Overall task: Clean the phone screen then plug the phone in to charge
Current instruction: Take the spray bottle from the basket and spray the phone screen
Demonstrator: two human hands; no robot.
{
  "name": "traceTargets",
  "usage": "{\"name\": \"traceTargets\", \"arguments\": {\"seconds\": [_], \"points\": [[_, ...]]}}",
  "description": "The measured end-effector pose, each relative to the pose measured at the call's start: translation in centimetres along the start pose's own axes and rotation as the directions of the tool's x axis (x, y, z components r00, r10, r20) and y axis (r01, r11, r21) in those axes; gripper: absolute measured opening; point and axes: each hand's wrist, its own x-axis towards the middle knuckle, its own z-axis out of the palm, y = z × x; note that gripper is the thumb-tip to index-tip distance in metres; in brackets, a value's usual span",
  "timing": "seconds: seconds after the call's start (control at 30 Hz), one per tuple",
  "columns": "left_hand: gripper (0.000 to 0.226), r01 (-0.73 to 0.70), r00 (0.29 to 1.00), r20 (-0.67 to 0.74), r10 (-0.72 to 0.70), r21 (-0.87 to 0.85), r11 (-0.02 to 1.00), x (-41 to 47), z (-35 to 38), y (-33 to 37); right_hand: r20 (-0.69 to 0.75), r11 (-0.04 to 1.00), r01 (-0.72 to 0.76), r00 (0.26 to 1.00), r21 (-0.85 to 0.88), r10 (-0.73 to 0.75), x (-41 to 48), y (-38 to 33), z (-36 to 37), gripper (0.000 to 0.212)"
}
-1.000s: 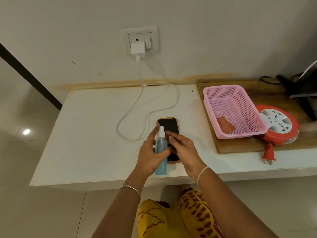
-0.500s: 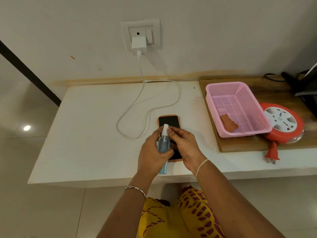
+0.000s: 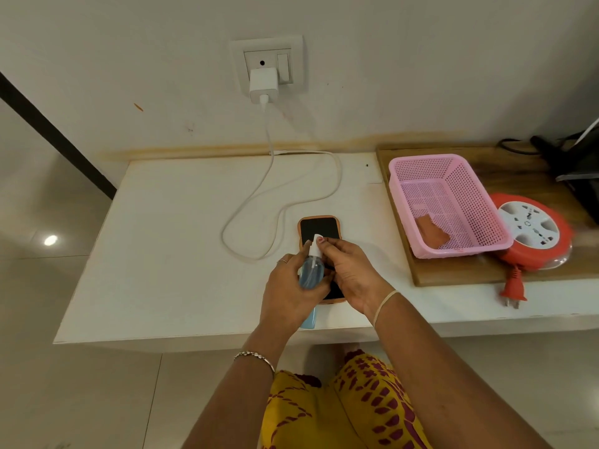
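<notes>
A phone (image 3: 319, 229) in an orange case lies screen up on the white table (image 3: 168, 241), its near half hidden by my hands. My left hand (image 3: 287, 294) is wrapped around a clear spray bottle (image 3: 311, 273) of blue liquid, held over the phone. My right hand (image 3: 348, 273) pinches the bottle's white nozzle top with its fingertips. A white charger (image 3: 264, 84) sits in the wall socket, and its white cable (image 3: 259, 196) loops across the table left of the phone. A brown cloth (image 3: 432, 233) lies in the pink basket (image 3: 402, 202).
A wooden board (image 3: 460, 273) at the right carries the pink basket and a red round extension reel (image 3: 531, 233), whose red plug (image 3: 513, 291) hangs over the table's front edge. Dark objects (image 3: 577, 163) stand at the far right.
My hands have lifted the spray bottle slightly and moved it further over the phone. My right fingers have shifted up from the bottle's side to its white top.
</notes>
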Motion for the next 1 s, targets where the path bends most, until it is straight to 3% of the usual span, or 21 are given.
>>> {"name": "traceTargets", "arguments": {"seconds": [0.47, 0.73, 1.0], "points": [[0.079, 0.015, 0.995, 0.099, 0.004, -0.185, 0.983, -0.6, -1.1, 2.0, 0.074, 0.995, -0.021, 0.997, 0.101, 0.013, -0.6, -1.1, 0.1, 0.025], [0.079, -0.015, 0.995, 0.093, 0.027, -0.133, 0.991, -0.6, -1.1, 2.4, -0.054, 0.991, 0.055, 0.997, 0.125, -0.048, -0.9, -0.7, 0.2, 0.019], [0.075, 0.011, 0.992, 0.125, 0.007, -0.142, 0.99, -0.8, -1.2, 2.1, 0.077, 0.986, -0.046, 0.996, 0.157, 0.034, -1.1, -0.7, -0.2, 0.018]]}}
